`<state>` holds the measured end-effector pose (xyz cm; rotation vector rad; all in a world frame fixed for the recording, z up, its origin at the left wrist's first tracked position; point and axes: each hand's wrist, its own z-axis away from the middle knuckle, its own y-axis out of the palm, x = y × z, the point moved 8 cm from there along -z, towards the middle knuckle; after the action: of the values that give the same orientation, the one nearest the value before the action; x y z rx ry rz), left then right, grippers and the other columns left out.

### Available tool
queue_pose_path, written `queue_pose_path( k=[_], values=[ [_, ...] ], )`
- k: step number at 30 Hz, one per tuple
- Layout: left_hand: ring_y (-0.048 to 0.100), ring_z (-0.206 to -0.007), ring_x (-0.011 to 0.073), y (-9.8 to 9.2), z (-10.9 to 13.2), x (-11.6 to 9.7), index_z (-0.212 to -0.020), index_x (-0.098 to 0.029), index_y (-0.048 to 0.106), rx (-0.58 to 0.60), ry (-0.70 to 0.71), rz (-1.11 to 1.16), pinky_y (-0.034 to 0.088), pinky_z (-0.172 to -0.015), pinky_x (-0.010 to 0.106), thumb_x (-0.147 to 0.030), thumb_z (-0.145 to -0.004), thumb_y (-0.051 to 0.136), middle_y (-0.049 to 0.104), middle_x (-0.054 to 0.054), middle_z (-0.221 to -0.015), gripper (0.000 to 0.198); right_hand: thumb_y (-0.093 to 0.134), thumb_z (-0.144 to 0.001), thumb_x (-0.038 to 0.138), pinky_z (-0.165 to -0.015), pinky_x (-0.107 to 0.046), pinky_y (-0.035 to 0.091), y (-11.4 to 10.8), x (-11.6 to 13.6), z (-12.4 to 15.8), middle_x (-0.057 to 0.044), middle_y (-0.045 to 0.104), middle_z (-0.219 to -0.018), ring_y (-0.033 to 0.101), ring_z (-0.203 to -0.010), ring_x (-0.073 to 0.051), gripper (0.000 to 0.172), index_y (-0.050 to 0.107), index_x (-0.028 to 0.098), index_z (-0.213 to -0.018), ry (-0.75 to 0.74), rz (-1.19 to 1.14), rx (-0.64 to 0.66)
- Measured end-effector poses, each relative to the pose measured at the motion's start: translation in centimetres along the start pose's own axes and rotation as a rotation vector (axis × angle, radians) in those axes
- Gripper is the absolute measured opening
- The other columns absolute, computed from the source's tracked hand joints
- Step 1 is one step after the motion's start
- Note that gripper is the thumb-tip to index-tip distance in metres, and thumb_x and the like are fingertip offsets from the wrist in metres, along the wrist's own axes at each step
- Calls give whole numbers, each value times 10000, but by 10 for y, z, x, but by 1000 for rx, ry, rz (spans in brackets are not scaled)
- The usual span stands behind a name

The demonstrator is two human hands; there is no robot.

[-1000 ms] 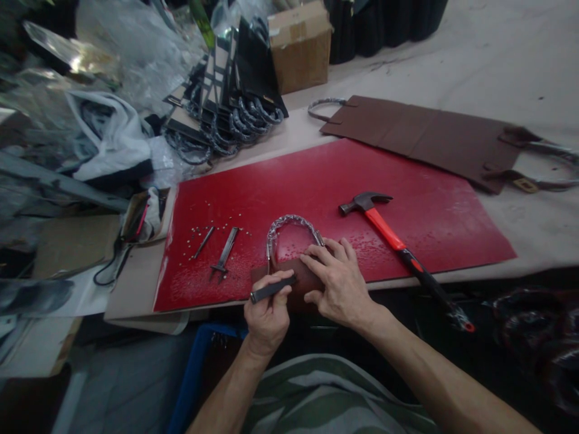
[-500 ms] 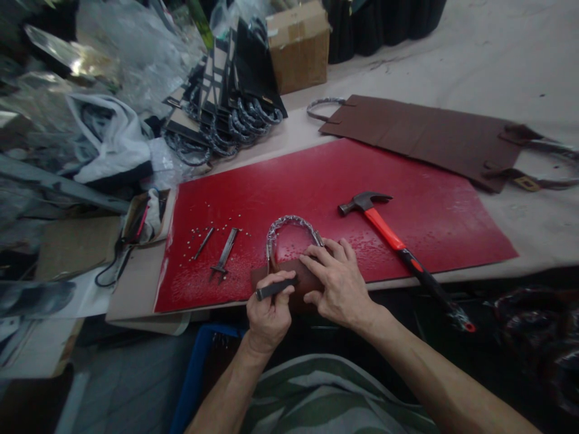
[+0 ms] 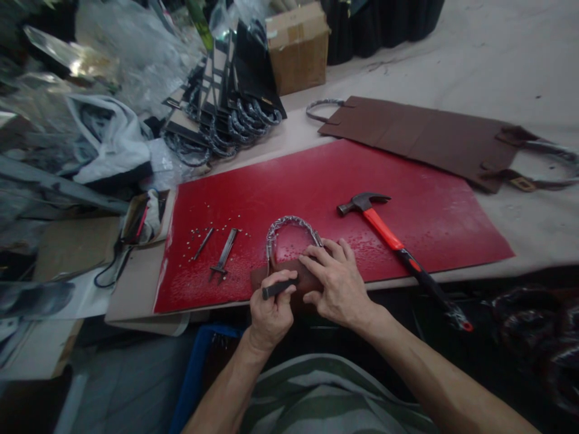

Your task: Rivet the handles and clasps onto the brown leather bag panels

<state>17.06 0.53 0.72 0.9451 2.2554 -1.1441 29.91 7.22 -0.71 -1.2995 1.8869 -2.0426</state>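
Note:
In my left hand (image 3: 270, 316) is a short dark punch (image 3: 277, 288), gripped between thumb and fingers over a brown leather panel (image 3: 289, 267); its working tip is hard to make out. My right hand (image 3: 339, 280) lies flat on the same panel, fingers spread. A plastic-wrapped handle (image 3: 292, 220) arches away from the panel's far edge onto the red mat (image 3: 280, 181). To the right lies a claw hammer (image 3: 382, 227) with an orange and black grip. Left of the handle are a pronged metal punch (image 3: 223, 254) and a thin metal rod (image 3: 203, 243).
Another brown leather piece with wrapped handles (image 3: 416, 132) lies behind the mat. Black bag pieces (image 3: 253, 66) are stacked beside a cardboard box (image 3: 298, 48). Small bits are scattered on the mat's left. A blue bin (image 3: 192, 374) stands below the table edge.
My left hand and the punch have shifted slightly to the right, and the punch's near end has swung a little the same way. My right hand stays on the leather.

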Motion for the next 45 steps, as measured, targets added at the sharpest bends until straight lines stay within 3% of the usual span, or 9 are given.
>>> queue_pose_path(
  k=[3,10,15,21,35,45],
  values=[
    [720,-956,186,2,1,1,-1115,-176,546,8,0,24,621,-860,324,-109,-944,539,713,79,-999,183,786,-664,320,-1186,-569,141,-1,0,0,-48,571,-1330,359,-1297,-337,669,583,223,-1295,-3,2,-7],
    [718,-971,194,3,10,-9,-1131,-141,530,-102,88,-32,624,-847,316,-34,-909,556,702,111,-1024,248,778,-672,315,-1184,-570,143,-1,0,1,-51,575,-1323,364,-1292,-336,654,586,225,-1291,-7,-3,-6],
    [722,-971,202,4,12,-9,-1144,-144,524,-116,93,-54,630,-843,337,-80,-941,543,707,111,-1011,214,777,-670,305,-1177,-576,151,-1,0,0,-53,579,-1313,366,-1283,-334,643,594,219,-1281,-6,-1,-8],
    [720,-920,176,2,2,-9,-1088,-161,570,-60,51,-154,620,-829,310,-128,-961,534,720,74,-945,136,792,-660,321,-1173,-573,169,-3,2,0,-60,581,-1314,372,-1283,-334,656,594,215,-1277,-4,-6,-1],
    [715,-934,167,0,4,-9,-1098,-161,550,-103,48,-91,614,-839,306,-111,-956,533,711,73,-978,150,798,-658,322,-1179,-579,148,-1,0,0,-54,571,-1334,363,-1294,-340,681,583,218,-1296,3,-6,6],
    [704,-924,162,-1,-5,-4,-1056,-164,640,-3,-50,-101,590,-861,281,-152,-960,533,718,58,-966,145,779,-670,301,-1178,-579,143,0,0,0,-56,575,-1327,364,-1296,-335,639,590,224,-1276,1,-13,-18]
  ],
)
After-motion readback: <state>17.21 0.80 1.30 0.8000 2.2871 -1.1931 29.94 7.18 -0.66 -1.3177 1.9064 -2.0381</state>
